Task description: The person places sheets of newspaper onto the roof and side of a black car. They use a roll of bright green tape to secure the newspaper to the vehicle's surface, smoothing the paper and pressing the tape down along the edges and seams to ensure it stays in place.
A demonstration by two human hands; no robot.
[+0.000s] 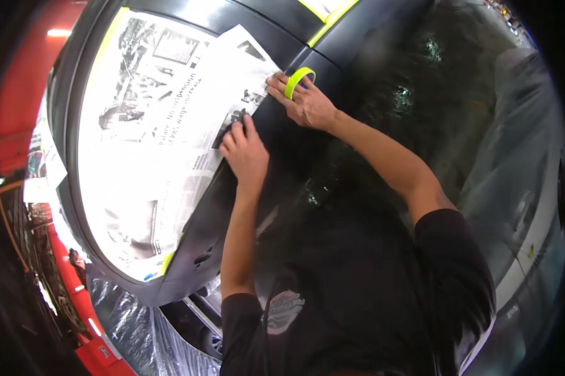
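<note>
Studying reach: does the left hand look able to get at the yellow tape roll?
Probably yes: the tape roll is near the left hand, though it encircles part of the right hand.

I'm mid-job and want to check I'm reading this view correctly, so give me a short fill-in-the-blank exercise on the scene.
1. The roll of tape is at the person's ____ hand.
2. In the picture, the right hand sits ____ than the left hand.
3. The newspaper lies to the picture's ____ of that roll.
4. The short sleeves are coloured ____.

Missing words: right; higher; left; black.
</note>
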